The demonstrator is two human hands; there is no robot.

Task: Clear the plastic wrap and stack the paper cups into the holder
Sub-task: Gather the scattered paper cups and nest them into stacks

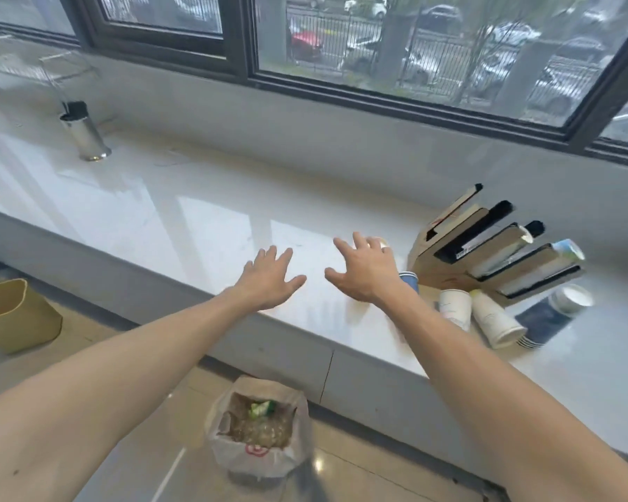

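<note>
Person, head view: two bare forearms, no sleeves visible up to the frame edge. Left hand (269,280): no ring, watch or glove seen. Right hand (365,271): likewise ungloved, wrist without band. Small dark mark on the left forearm, near the elbow.

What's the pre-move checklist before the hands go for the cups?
1. Left hand empty, fingers spread: ok.
2. Right hand empty: ok.
3. Paper cups in view beside the right hand, lying loose on the counter: ok.
4. Wooden holder slots free: not ok, most look filled.
5. Plastic wrap located: cannot tell.
6. Bin bag open on the floor below: ok.
</note>
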